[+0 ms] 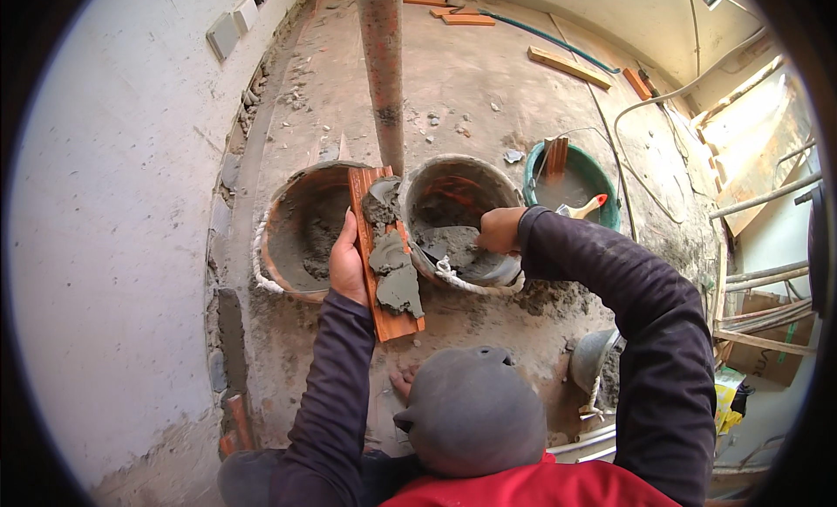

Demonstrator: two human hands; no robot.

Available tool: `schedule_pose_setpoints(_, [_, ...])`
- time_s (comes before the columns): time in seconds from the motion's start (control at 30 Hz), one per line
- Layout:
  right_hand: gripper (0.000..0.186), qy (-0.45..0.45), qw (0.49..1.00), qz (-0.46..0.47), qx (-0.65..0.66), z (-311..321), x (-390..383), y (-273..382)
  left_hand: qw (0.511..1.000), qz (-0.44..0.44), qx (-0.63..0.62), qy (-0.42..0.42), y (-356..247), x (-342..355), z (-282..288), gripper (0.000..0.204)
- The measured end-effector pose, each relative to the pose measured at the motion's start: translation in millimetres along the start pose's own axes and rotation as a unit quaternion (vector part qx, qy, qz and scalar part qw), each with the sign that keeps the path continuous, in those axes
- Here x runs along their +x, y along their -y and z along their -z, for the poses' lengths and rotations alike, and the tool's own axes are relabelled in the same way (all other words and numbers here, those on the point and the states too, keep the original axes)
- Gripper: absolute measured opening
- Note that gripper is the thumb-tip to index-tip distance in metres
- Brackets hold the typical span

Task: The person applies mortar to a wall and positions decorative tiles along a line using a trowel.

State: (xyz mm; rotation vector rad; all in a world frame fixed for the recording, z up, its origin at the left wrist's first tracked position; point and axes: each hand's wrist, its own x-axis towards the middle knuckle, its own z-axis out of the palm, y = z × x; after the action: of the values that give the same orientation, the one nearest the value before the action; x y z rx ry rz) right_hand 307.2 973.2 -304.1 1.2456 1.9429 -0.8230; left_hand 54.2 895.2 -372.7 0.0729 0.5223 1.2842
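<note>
My left hand (348, 267) grips a long, grooved orange clay tile (388, 326) by its left edge, tilted above the gap between two buckets. Lumps of wet grey mortar (394, 267) cover its upper face. My right hand (501, 231) is closed round the handle of a trowel, which the fingers mostly hide. The trowel's blade (449, 243) lies down in the middle bucket (510, 180), at the mortar there. To the left stands another rope-handled bucket (277, 202), its inside smeared with mortar.
A green bucket (530, 171) of cloudy water stands right, with a brush (584, 207) and a tile piece (555, 156) in it. A metal pole (381, 80) rises behind the buckets. Another bucket (591, 360) lies near my right arm. A white wall (113, 202) bounds the left.
</note>
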Motion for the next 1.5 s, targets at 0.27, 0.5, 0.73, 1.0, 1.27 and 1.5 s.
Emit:
schedule_pose_setpoints(0.27, [0.051, 0.008, 0.989, 0.025, 0.147, -2.0, -27.4, -32.8, 1.000, -0.019, 0.000, -0.011, -16.8, -9.8, 3.1, 0.054])
schedule_pose_setpoints(0.5, [0.036, -0.145, 0.986, -0.002, -0.081, -4.7, -26.6, -9.9, 0.997, -0.070, 0.022, -0.040, -25.8, -21.3, -6.0, 0.058])
schedule_pose_setpoints(0.73, [0.035, -0.044, 0.999, 0.007, -0.018, -10.4, 9.7, -17.2, 0.996, -0.080, 0.024, -0.027, -27.2, -18.7, -14.8, 0.060])
schedule_pose_setpoints(1.0, [0.048, -0.036, 0.979, -0.004, 0.201, -5.5, -25.9, -14.1, 0.997, -0.082, 0.011, 0.000, -30.5, -19.2, -21.3, 0.060])
schedule_pose_setpoints(1.27, [0.030, -0.220, 0.923, 0.094, 0.302, -21.2, -122.2, -12.8, 0.994, -0.093, -0.020, 0.055, -44.4, -27.2, -25.8, 0.061])
schedule_pose_setpoints(1.5, [0.027, -0.372, 0.875, 0.181, 0.251, -63.2, -157.2, 40.9, 0.986, -0.104, -0.038, 0.124, -59.6, -32.9, -35.1, 0.062])
